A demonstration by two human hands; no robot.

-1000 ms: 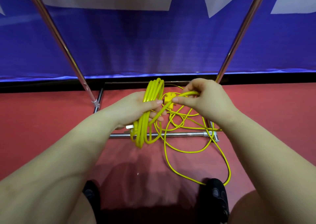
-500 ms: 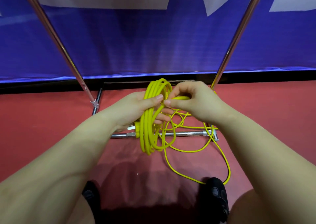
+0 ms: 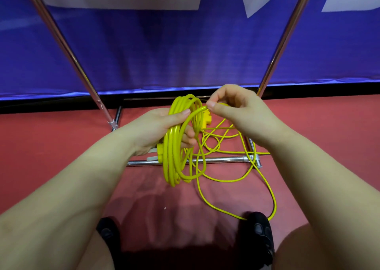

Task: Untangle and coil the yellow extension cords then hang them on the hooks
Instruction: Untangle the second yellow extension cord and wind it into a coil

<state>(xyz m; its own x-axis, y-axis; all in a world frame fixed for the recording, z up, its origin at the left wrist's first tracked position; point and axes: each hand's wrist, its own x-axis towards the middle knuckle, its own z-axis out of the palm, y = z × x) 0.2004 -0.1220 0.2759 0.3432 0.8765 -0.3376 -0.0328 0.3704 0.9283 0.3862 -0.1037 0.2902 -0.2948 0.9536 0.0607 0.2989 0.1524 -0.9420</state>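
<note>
My left hand grips a coil of thick yellow extension cord, several loops hanging upright below the fist, with a yellow plug at the wrist side. My right hand pinches the cord's free strand at the top of the coil, thumb and fingers curled on it. A yellow socket block shows just behind the coil. Thinner yellow cord lies tangled on the red floor to the right, one long loop running toward my right shoe.
A chrome rack frame stands ahead: two slanted poles and a low crossbar on the red floor. A blue banner backs it. My black shoes are near the bottom. No hooks are in view.
My right hand has carried the strand up and over to the top of the coil, adding another loop. The coil in my left hand hangs a little lower and fuller.
</note>
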